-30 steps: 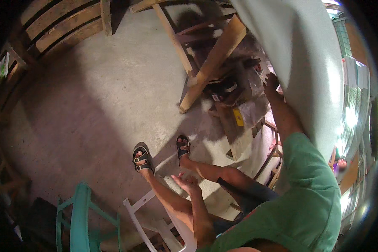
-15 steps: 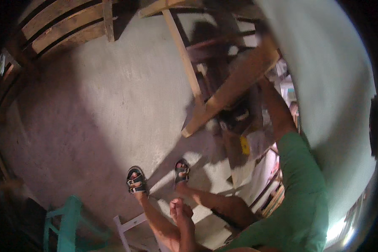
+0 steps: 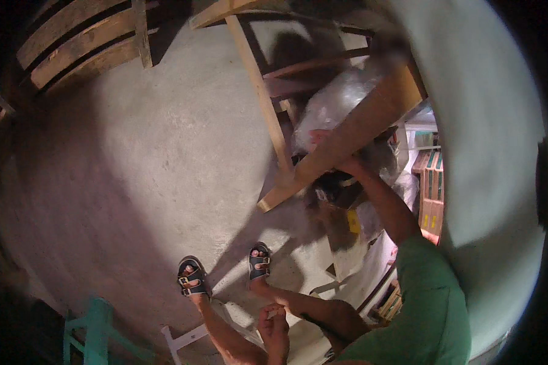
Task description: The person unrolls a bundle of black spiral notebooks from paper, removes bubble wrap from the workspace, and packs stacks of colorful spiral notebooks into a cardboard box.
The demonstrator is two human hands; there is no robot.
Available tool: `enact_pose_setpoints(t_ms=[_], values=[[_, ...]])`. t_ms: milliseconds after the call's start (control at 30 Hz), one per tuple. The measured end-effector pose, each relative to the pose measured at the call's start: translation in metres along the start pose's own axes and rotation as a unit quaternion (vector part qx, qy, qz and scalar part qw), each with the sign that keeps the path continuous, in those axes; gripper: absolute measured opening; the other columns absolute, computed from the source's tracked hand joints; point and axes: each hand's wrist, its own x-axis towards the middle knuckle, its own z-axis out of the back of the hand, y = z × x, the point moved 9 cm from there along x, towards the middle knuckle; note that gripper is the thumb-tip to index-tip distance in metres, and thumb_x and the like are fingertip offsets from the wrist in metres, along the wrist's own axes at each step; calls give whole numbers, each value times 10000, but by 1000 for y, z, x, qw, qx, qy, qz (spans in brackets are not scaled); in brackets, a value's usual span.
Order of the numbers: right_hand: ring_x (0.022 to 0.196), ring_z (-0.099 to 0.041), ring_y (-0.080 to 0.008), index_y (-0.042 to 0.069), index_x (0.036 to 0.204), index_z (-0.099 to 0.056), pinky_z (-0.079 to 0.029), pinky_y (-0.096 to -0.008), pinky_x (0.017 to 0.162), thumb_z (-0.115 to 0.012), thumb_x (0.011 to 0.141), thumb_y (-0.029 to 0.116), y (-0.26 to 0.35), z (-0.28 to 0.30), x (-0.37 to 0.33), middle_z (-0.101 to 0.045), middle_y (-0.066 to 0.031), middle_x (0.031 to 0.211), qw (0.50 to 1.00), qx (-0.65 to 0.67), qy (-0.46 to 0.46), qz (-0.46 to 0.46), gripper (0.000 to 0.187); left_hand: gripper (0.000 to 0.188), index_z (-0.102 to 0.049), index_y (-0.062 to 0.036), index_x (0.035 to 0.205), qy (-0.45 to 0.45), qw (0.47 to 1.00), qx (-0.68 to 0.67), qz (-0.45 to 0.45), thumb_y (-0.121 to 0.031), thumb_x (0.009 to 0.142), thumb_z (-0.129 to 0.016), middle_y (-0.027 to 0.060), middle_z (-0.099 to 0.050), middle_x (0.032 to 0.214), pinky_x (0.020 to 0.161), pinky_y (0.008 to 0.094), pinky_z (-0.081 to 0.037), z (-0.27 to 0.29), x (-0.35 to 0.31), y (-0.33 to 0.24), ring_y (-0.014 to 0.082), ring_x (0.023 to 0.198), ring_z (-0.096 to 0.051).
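My right hand [image 3: 349,165] reaches forward on a bare arm from a green sleeve. It lies against the lower edge of a slanted wooden beam [image 3: 347,143], and its fingers are hidden behind the wood. A bundle of clear plastic wrap [image 3: 338,103] sits just above the beam, with a dark object [image 3: 335,185] just under the hand. My left hand [image 3: 275,325] hangs low by my knee with its fingers curled in. Whether it holds anything is unclear. My feet in dark sandals [image 3: 192,277] stand on the concrete floor [image 3: 134,164].
A wooden frame with an upright leg [image 3: 265,97] stands ahead, and slatted wooden pallets [image 3: 73,42] lean at the far left. A teal chair [image 3: 94,331] and a white frame [image 3: 186,337] are near my feet. Stacked boxes [image 3: 429,188] line a pale wall [image 3: 487,140] on the right.
My right hand has come down from near the pale wall to the slanted beam. The view has shifted, so my feet and left hand sit lower in the picture.
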Motion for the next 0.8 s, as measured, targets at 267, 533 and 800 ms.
enact_pose_setpoints(t_ms=[267,533,800], values=[[974,-544,-263,45,1181,-484,-463,-348,786,-575,839,210,-188,140,-61,-554,-138,1076,902,-56,-244,-352,390,119,-532,-73,967,10,1000,3,-18,-147,880,-567,-80,-402,541,428,184,-197,13,2,-1,4,472,-308],[1045,-515,-265,-25,1222,-445,-416,-345,884,-538,864,220,-44,119,-69,-520,-171,1164,812,83,-357,-454,443,138,-550,-62,946,-35,995,82,-41,-176,875,-579,-17,-533,665,470,185,-283,21,0,4,25,534,-394],[1090,-487,-325,-13,1214,-474,-357,-398,957,-410,901,199,74,126,-165,-496,-213,1208,864,60,-91,-491,383,297,-534,-22,1040,15,951,209,-227,-246,855,-595,73,-593,882,689,258,-433,-4,4,-33,140,786,-548]])
